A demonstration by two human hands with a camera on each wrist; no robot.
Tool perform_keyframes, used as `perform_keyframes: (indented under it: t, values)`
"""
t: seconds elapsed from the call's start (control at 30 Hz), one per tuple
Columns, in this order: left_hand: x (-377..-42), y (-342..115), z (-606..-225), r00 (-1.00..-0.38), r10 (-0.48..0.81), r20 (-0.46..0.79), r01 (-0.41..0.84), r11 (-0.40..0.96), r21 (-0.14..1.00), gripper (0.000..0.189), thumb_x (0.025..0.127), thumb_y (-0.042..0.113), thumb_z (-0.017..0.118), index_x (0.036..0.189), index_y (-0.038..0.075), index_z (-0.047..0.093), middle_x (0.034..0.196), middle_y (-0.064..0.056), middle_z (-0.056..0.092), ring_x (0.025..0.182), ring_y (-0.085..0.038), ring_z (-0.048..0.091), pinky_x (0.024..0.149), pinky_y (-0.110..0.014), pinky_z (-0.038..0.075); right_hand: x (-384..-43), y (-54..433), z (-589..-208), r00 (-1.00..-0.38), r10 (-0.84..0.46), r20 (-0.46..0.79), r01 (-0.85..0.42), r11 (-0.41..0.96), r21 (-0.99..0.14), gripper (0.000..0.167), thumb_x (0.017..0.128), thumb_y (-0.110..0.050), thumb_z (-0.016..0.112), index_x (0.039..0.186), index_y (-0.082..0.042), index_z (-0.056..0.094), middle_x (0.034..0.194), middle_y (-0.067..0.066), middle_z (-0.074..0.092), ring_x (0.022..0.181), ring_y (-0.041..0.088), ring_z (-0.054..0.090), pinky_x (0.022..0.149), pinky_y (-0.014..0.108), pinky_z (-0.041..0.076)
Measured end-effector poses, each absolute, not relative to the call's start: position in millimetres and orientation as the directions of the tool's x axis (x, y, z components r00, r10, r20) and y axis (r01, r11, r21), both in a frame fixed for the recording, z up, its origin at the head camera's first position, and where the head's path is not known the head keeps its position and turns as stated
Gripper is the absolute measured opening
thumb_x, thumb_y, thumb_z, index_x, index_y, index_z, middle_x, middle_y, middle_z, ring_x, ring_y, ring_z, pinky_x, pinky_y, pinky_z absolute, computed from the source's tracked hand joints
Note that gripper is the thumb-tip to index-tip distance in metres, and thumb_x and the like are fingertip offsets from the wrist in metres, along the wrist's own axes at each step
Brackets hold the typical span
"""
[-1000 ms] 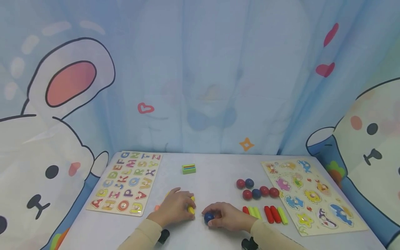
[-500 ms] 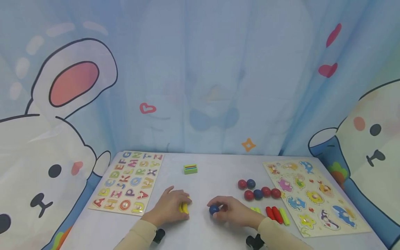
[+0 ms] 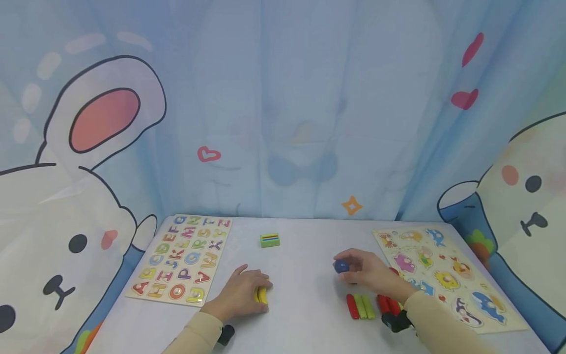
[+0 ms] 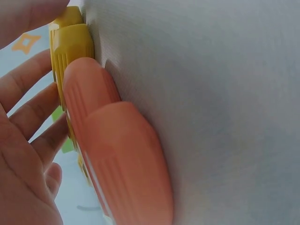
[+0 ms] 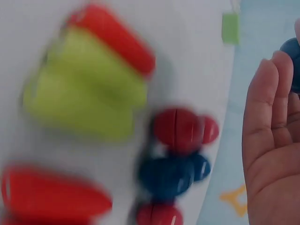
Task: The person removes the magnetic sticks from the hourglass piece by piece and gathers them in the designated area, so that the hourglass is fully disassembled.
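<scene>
My right hand (image 3: 371,273) pinches a dark blue ball (image 3: 341,266) between fingers and thumb, at the right of the table. It covers most of the row of balls; the right wrist view shows red balls (image 5: 178,129) and blue balls (image 5: 165,176) close together. My left hand (image 3: 242,293) holds yellow ridged sticks (image 3: 263,295), thumb at one end and fingers along the far side. In the left wrist view, those yellow sticks (image 4: 72,44) stand beside two orange sticks (image 4: 129,154) of the same shape, which the left hand hides in the head view.
An alphabet puzzle board (image 3: 181,260) lies at the left, an animal puzzle board (image 3: 442,275) at the right. A small striped green block (image 3: 269,240) sits at the back. Red sticks (image 3: 352,307) and lime-green sticks (image 3: 364,307) lie near the right forearm.
My right hand has carried the blue ball away to the right and toward the back, over where the other balls lie. The left hand shifted slightly left, then stayed at the yellow sticks.
</scene>
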State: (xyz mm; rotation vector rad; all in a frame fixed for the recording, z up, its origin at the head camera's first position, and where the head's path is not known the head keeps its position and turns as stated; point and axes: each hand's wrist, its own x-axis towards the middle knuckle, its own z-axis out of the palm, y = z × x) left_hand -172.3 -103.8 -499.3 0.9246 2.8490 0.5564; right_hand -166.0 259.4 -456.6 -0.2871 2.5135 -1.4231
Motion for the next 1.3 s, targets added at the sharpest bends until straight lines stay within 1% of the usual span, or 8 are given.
perform_keyframes:
  t: [0.2, 0.4, 0.53, 0.63, 0.77, 0.93, 1.1, 1.3]
  values:
    - [-173, -103, -500, -0.810, 0.585, 0.020, 0.549, 0.747, 0.375, 0.048, 0.074, 0.036, 0.085, 0.118, 0.024, 0.073, 0.128, 0.008, 0.065, 0.129, -0.018, 0.051, 0.117, -0.050, 0.020, -176, 298, -460, -0.986, -0.145, -0.086, -0.020, 0.607, -0.795, 0.050, 0.085, -0.022, 0.080, 0.131, -0.011, 0.062, 0.119, 0.009, 0.063, 0.095, 0.024, 0.061, 0.075, 0.038, 0.056]
    - [-173, -104, -501, -0.810, 0.586, 0.030, 0.552, 0.744, 0.377, 0.049, 0.073, 0.037, 0.086, 0.119, 0.024, 0.072, 0.128, 0.008, 0.065, 0.129, -0.018, 0.051, 0.117, -0.050, 0.021, -188, 320, -467, -0.994, -0.063, -0.084, 0.016, 0.695, -0.719, 0.053, 0.088, -0.021, 0.077, 0.137, -0.013, 0.059, 0.124, 0.013, 0.059, 0.097, 0.025, 0.061, 0.075, 0.035, 0.057]
    - [-174, -104, -503, -0.815, 0.579, 0.020, 0.543, 0.750, 0.378, 0.050, 0.074, 0.038, 0.085, 0.120, 0.025, 0.072, 0.129, 0.009, 0.064, 0.130, -0.017, 0.050, 0.118, -0.049, 0.019, -194, 327, -471, -0.996, -0.062, -0.067, 0.002, 0.722, -0.692, 0.053, 0.088, -0.018, 0.075, 0.137, -0.009, 0.058, 0.126, 0.015, 0.057, 0.097, 0.027, 0.061, 0.073, 0.035, 0.057]
    - [-174, -104, -504, -0.816, 0.577, 0.016, 0.540, 0.753, 0.376, 0.050, 0.074, 0.038, 0.085, 0.120, 0.026, 0.071, 0.129, 0.010, 0.064, 0.130, -0.017, 0.050, 0.118, -0.049, 0.019, -198, 331, -475, -0.996, -0.061, -0.069, 0.002, 0.736, -0.677, 0.053, 0.088, -0.021, 0.076, 0.136, -0.008, 0.058, 0.126, 0.017, 0.057, 0.099, 0.028, 0.061, 0.074, 0.036, 0.058]
    - [-174, -104, -503, -0.819, 0.574, 0.009, 0.534, 0.756, 0.377, 0.050, 0.074, 0.038, 0.085, 0.120, 0.026, 0.071, 0.130, 0.010, 0.063, 0.131, -0.017, 0.049, 0.118, -0.049, 0.019, -202, 334, -479, -0.994, -0.055, -0.091, 0.018, 0.757, -0.653, 0.054, 0.087, -0.025, 0.077, 0.135, -0.007, 0.059, 0.125, 0.019, 0.059, 0.102, 0.031, 0.061, 0.078, 0.040, 0.058]
    - [-175, -103, -501, -0.821, 0.571, -0.004, 0.526, 0.760, 0.382, 0.049, 0.075, 0.038, 0.085, 0.121, 0.026, 0.071, 0.130, 0.011, 0.063, 0.132, -0.016, 0.049, 0.118, -0.048, 0.019, -205, 336, -482, -0.991, -0.050, -0.121, 0.038, 0.777, -0.628, 0.053, 0.088, -0.025, 0.077, 0.133, -0.005, 0.059, 0.124, 0.020, 0.061, 0.105, 0.034, 0.061, 0.082, 0.045, 0.057]
    - [-175, -103, -501, -0.822, 0.570, -0.003, 0.527, 0.762, 0.377, 0.050, 0.075, 0.038, 0.085, 0.122, 0.026, 0.071, 0.130, 0.011, 0.063, 0.132, -0.016, 0.049, 0.118, -0.048, 0.019, -209, 336, -488, -0.989, -0.049, -0.138, 0.048, 0.781, -0.623, 0.053, 0.087, -0.024, 0.077, 0.133, -0.005, 0.060, 0.124, 0.020, 0.061, 0.103, 0.032, 0.061, 0.081, 0.043, 0.057]
    - [-174, -104, -502, -0.824, 0.566, -0.003, 0.523, 0.764, 0.378, 0.050, 0.076, 0.039, 0.085, 0.122, 0.026, 0.071, 0.131, 0.011, 0.063, 0.132, -0.016, 0.049, 0.118, -0.048, 0.019, -212, 335, -496, -0.986, -0.045, -0.160, 0.062, 0.794, -0.605, 0.054, 0.087, -0.024, 0.077, 0.134, -0.004, 0.058, 0.123, 0.020, 0.061, 0.105, 0.034, 0.061, 0.083, 0.044, 0.057]
